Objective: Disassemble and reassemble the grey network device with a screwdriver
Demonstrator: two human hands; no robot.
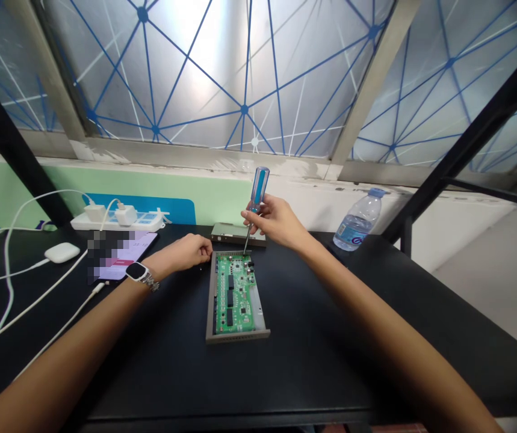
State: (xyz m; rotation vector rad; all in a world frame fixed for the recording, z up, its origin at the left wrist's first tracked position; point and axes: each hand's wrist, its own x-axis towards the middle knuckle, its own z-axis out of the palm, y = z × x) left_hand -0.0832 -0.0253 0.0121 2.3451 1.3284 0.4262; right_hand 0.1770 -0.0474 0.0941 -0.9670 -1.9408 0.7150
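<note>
My right hand (274,221) holds a screwdriver (259,189) with a clear and blue handle. Its shaft points down, and the tip meets the far end of an open metal case (212,300). Inside that case lies a green circuit board (235,294) with black chips and small parts. My left hand (192,251) is closed, its curled fingertips at the case's far left corner; whether they grip anything is hidden. Just behind the case lies a flat grey metal cover or box (226,233), partly hidden by my right hand and the screwdriver.
A water bottle (358,219) leans at the back right near a black frame bar. On the left are a phone (127,255), a white earbud case (62,252), a power strip (145,221) with plugs and several white cables. A wall and windows rise behind the black table (312,361).
</note>
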